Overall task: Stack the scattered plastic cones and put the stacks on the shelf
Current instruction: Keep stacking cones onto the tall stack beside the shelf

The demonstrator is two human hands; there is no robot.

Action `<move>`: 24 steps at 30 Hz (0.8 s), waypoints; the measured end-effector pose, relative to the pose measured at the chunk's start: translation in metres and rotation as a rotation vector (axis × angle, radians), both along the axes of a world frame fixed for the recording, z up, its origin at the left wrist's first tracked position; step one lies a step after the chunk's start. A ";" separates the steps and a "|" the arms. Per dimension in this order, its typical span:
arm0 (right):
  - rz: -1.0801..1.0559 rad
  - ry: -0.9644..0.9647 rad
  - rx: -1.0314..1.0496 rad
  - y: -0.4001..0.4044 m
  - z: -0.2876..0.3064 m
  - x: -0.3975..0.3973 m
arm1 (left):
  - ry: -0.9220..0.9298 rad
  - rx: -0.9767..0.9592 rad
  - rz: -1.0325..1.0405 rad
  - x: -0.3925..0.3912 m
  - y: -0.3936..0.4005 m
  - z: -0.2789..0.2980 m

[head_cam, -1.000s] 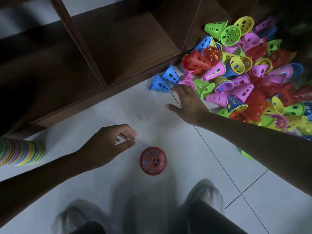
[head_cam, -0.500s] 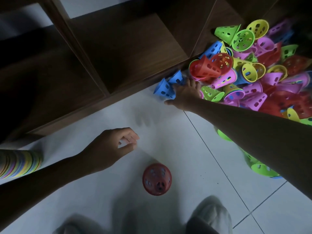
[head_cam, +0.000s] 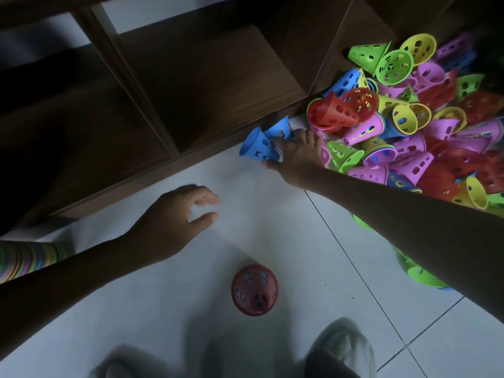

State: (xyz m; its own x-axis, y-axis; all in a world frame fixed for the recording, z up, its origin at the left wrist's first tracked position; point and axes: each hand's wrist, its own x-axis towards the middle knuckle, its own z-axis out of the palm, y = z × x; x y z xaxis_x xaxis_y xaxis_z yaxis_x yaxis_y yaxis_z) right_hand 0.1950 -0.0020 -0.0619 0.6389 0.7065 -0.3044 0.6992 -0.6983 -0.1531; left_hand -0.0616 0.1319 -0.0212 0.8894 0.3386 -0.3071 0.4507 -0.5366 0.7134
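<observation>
Though perforated, smooth blue cone

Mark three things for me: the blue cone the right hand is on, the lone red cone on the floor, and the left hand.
blue cone (head_cam: 255, 145): head view, perforated side wall.
red cone (head_cam: 254, 289): head view, top face.
left hand (head_cam: 169, 222): head view, back of hand.

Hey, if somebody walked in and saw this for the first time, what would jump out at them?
First, the bright heap of perforated plastic cones in pink, red, green, yellow and blue, piled on the white tiled floor at upper right against the dark wooden shelf. The right hand grips a blue plastic cone at the heap's left edge. Alone near the feet stands a red perforated cone.
</observation>
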 end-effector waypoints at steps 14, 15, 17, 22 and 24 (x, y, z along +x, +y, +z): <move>0.146 0.391 0.190 -0.061 0.092 -0.122 | -0.023 0.359 -0.266 0.003 -0.023 0.067; 0.138 0.411 0.212 -0.064 0.097 -0.124 | 0.020 0.403 -0.261 0.001 -0.025 0.072; 0.105 0.460 0.262 -0.070 0.106 -0.126 | 0.022 0.465 -0.205 -0.006 -0.029 0.078; 0.029 0.496 0.414 -0.089 0.111 -0.121 | -0.110 0.077 0.139 -0.025 -0.046 0.092; -0.002 0.502 0.439 -0.098 0.109 -0.121 | -0.112 -0.212 0.272 -0.031 -0.052 0.095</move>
State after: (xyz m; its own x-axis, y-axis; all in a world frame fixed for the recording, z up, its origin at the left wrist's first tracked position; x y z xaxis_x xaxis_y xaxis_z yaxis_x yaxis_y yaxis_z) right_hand 0.0741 -0.1001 0.0472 0.4965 0.8313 -0.2498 0.4677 -0.4986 -0.7299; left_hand -0.0926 0.0803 0.0742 0.8075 0.5069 -0.3017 0.4693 -0.2422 0.8492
